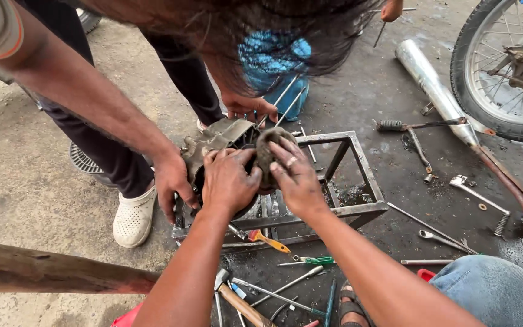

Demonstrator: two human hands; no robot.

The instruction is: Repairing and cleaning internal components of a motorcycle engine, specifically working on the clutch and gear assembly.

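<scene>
1. Hands meet on one part — left hand [230, 181] and right hand [298, 177] both closed around a dark round part [267, 156].
2. It sits between them, against the grey engine casing [216, 142] on the metal frame stand [358, 209].
3. Both hands are equally near — a co-worker's hand [174, 181] steadies the casing from the left.

No packages, labels, signs, screens visible (only tools, parts).

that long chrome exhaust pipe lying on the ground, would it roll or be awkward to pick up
The exhaust pipe looks round and smooth, so it may roll if nudged. Its long, bent, rusty tail probably limits that and makes lifting unbalanced. Likely rigid metal; the ground looks oily, so possibly slippery.
</scene>
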